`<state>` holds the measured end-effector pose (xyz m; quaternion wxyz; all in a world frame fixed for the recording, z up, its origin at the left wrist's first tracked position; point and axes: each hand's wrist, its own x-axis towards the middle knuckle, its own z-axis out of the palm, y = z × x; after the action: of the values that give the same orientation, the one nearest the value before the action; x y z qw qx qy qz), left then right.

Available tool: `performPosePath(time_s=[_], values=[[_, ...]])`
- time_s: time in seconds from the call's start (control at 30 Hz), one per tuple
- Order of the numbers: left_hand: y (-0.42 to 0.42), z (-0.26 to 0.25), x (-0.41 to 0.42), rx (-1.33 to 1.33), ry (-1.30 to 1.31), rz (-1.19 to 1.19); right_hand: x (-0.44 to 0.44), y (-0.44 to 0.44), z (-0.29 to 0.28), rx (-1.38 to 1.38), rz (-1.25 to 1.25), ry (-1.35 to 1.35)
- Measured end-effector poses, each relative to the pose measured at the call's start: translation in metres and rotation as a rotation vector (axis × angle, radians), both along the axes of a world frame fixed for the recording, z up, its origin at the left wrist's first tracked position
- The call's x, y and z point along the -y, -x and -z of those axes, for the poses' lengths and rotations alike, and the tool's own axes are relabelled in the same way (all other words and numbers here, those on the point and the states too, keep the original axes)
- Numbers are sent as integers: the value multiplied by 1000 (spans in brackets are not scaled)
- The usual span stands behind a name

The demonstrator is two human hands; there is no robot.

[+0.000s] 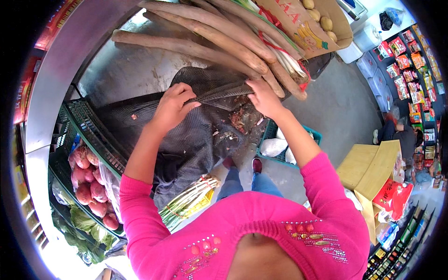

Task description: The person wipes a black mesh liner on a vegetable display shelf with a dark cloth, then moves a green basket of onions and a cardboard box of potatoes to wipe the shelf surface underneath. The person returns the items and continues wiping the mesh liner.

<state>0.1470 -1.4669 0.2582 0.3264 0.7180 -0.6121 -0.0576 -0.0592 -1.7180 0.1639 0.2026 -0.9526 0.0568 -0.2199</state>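
Observation:
A black mesh cloth (196, 129) is spread in front of me over the left side of a metal surface and hangs down towards my feet. Dry reddish skins and bits (238, 120) lie on it. My left hand (175, 105) pinches a raised fold of the mesh between thumb and fingers. At the fold's other end, my right hand (264, 98) grips the edge, close beside the tips of long brown roots or tubers (210, 49). Bundled green onions with white stalks (283, 61), tied with red tape, lie among these roots.
Left stands a green plastic crate (94, 140) of red onions (92, 189), with leafy greens (98, 231) below. Tied scallions (189, 199) lie near my legs. A teal crate (262, 152) holds white-wrapped items. Cardboard boxes (371, 164) stand at right; a person (402, 138) is low by the shelves.

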Motion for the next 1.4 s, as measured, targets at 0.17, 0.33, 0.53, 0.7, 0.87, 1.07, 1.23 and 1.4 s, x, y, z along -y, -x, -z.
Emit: performPosePath(time_s=[0.17,0.33,0.53,0.7,0.87,1.07,1.23,1.4], values=[[22,-3,-6,209,34,-175,37,-29,8,-255,-37,-106],[103,50,-11,312,26,-546,55,-13,1,-421,-187,55],[179,144,-21,83,-482,-798,75,-11,20,-294,-236,-75],[161,141,-28,101,-156,-811,74,-33,26,-306,-13,-318],[156,83,-55,-134,85,-858,50,-4,18,78,-151,-155],[164,60,-69,-119,-34,-725,46,10,37,-246,-207,218],[164,70,-70,50,-28,-747,52,-8,28,-493,-191,344],[157,90,-73,195,-184,-925,50,15,15,-422,-362,533]])
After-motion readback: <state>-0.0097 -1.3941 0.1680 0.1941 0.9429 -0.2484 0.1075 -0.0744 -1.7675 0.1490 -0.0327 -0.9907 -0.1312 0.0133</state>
